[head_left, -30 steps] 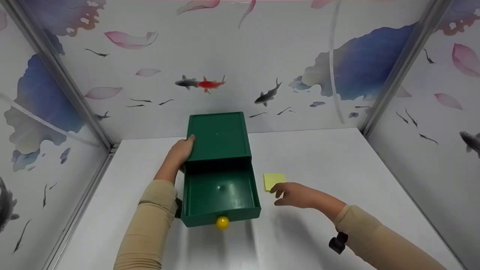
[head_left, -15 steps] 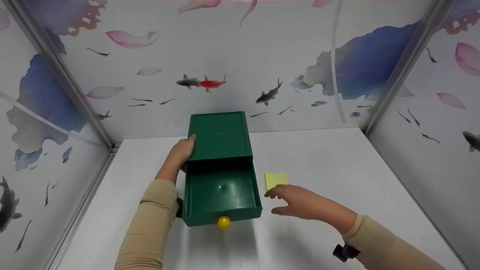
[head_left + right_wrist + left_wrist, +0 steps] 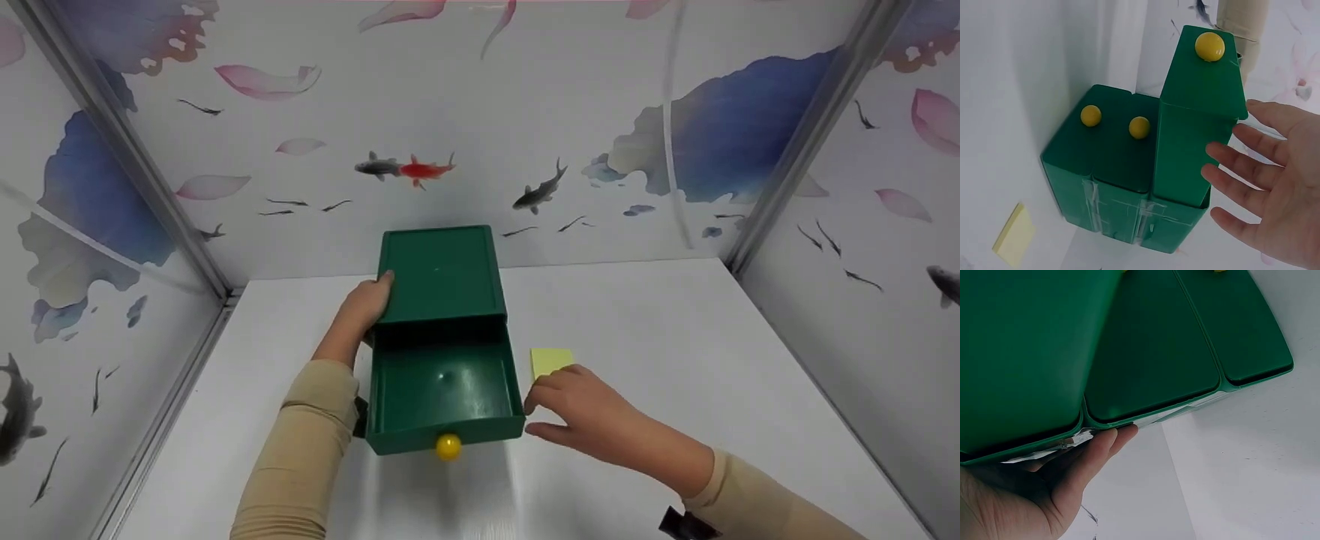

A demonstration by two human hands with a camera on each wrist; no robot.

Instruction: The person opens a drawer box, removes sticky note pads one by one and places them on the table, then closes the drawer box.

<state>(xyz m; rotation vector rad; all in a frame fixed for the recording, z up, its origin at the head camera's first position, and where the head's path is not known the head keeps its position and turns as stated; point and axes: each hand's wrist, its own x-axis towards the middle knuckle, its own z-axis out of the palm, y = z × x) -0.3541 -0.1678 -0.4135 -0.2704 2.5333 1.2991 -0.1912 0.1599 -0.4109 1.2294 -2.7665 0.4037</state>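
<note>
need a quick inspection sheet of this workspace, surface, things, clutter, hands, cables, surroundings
Surface: white table, with glossy reflections below the drawer.
Job's things: green cabinet; top drawer pulled out, middle drawer and bottom drawer shut; yellow knobs.
Clutter: yellow paper pad right of the cabinet.
Hands: left hand grips the cabinet's left side; right hand is by the top drawer's front right corner, contact unclear.
Cables: nothing seen.
Surroundings: walls printed with fish and petals; metal corner posts.
</note>
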